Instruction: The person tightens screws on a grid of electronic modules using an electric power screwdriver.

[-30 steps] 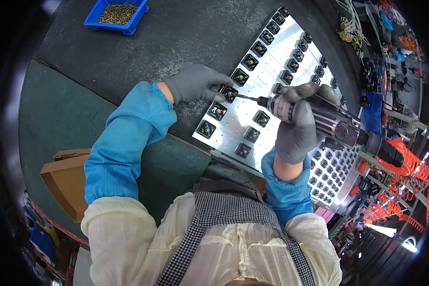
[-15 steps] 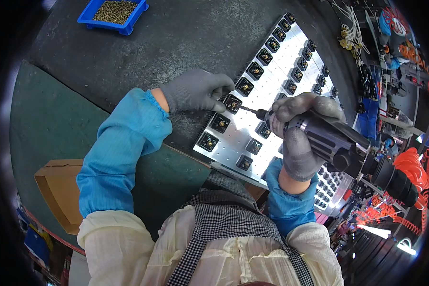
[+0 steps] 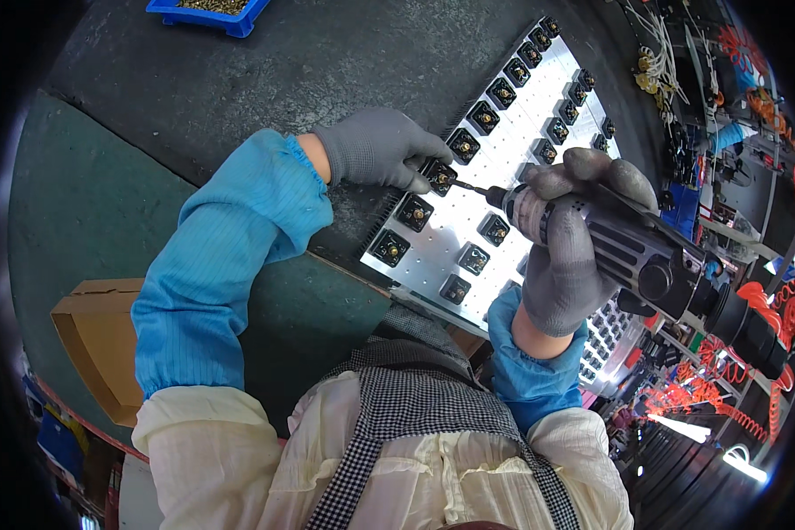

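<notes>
My right hand, in a grey glove, is wrapped round a black power screwdriver. Its thin bit points left, and the tip meets a black square part with a brass-coloured centre. At that same part is my gloved left hand, its thumb and forefinger curled about the near corner, pinching it. The part belongs to a row of similar black squares along the left edge of a shiny metal plate. More black squares, such as one lower down, sit in further rows. The fingers partly hide the worked part.
A blue tray of small brass-coloured screws stands at the far left on the dark tabletop. An open cardboard box lies at the near left. Red coiled hoses hang on the right, beside cluttered shelving.
The view has shifted slightly, and the blue tray now sits higher, partly cut off. Both hands stay at the same black square; the screwdriver's body has tilted a little, its bit still on the part.
</notes>
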Demonstrator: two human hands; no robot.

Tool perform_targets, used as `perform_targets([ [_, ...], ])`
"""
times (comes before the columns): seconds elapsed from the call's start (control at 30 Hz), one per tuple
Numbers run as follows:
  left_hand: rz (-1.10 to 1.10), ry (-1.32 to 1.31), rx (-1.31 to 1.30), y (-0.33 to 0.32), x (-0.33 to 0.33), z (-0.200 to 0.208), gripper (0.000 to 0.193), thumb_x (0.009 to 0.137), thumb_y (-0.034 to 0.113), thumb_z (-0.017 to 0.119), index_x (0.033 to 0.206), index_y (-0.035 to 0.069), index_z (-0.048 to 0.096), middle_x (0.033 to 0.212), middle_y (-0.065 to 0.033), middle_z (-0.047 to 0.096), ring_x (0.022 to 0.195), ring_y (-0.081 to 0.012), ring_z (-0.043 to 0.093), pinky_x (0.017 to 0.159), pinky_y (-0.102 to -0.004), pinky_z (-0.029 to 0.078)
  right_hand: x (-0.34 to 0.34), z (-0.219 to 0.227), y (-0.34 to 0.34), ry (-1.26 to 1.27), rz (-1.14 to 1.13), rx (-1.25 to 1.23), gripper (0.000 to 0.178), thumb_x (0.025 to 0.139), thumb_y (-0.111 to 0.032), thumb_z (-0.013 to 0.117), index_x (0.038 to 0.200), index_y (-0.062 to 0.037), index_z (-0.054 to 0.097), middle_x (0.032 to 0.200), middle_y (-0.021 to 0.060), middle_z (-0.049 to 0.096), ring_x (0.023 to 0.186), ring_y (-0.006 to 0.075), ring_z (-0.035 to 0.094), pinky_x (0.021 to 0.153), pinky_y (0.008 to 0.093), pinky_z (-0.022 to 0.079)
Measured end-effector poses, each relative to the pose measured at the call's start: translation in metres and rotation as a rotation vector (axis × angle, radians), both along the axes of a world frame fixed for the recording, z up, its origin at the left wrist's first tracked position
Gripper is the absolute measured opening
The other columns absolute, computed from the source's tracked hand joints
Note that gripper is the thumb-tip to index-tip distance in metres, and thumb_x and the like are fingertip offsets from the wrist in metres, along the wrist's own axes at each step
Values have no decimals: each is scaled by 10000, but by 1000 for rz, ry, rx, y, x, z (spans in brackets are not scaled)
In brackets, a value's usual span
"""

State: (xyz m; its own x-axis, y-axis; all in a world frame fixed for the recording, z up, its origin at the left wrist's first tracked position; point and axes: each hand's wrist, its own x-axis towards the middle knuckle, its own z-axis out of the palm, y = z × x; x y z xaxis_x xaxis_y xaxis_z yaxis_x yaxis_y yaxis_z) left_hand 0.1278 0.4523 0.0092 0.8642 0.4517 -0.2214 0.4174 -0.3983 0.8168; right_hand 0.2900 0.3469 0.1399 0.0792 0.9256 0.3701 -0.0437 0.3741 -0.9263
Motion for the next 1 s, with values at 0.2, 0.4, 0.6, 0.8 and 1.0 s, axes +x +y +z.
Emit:
perform_targets([
  [0.2,-21,10,-13,0,1,-4,574,802,413,744,1320,219,591,895,-78,681,831,-238,670,732,-388,516,-10,-1,-2,-34,-81,3,491,844,18,643,1306,-45,492,1100,156,611,952,240,649,842,412,552],
  [0.4,-37,-26,32,-1,-1,-4,555,810,408,737,1315,231,593,896,-107,687,840,-264,672,750,-392,514,-9,-3,0,-62,-45,8,485,847,26,618,1306,-50,483,1071,143,597,939,238,631,822,390,547],
  [0.6,-42,-26,45,0,-2,1,532,815,402,729,1303,236,599,926,-125,705,871,-286,681,777,-406,517,-10,-4,1,-25,-92,-9,490,856,17,618,1320,-58,481,1094,139,598,947,224,627,827,387,544],
  [0.8,-58,-22,31,1,-1,-2,543,809,428,726,1303,240,601,935,-123,709,882,-293,682,789,-417,516,-5,-9,3,1,-52,9,491,860,19,615,1325,-61,479,1121,146,600,959,228,634,829,392,544],
  [1.0,-19,-3,40,-2,0,-5,554,803,429,732,1305,235,604,864,-118,695,817,-277,677,734,-407,516,-3,-11,8,11,-77,-6,527,791,91,694,1250,-61,486,1070,133,615,900,189,652,714,310,596],
])
